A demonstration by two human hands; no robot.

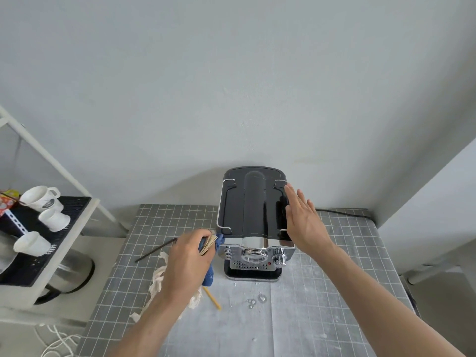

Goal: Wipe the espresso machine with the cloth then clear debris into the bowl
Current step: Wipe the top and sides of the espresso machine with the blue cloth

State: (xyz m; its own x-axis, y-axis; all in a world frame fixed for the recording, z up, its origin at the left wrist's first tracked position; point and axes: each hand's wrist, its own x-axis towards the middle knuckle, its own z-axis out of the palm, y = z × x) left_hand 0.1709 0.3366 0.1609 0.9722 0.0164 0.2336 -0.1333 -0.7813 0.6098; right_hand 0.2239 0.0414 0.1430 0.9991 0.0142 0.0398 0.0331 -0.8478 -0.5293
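Black and chrome, the espresso machine [253, 220] stands upright on the grey tiled table [322, 292], its back toward the wall, and we take it as our landmark. Our right hand [304, 217] lies flat against the machine's right upper edge, fingers extended and close together, pointing toward the wall, palm facing the black top panel; nothing is held in it, and the forearm runs back to the lower right of the view. Our left hand [189, 258] sits just left of the machine's front left corner, knuckles up, fingers curled tight around the blue cloth [210, 271]. One bunch of cloth shows between the fingertips and touches the machine's left side near the chrome control panel; another fold hangs below the hand toward the table. A tan layer shows at the fingertips with the cloth; we cannot tell what it is. Left of the machine, partly under our left wrist, lie pale crumpled paper scraps [161, 276], a thin dark stick [154, 251] and a yellow stick [212, 298]. In front of the machine a few water droplets [255, 301] sit on the tabletop. Well left of the machine, a rack [38, 258] carries three white cups [41, 198].
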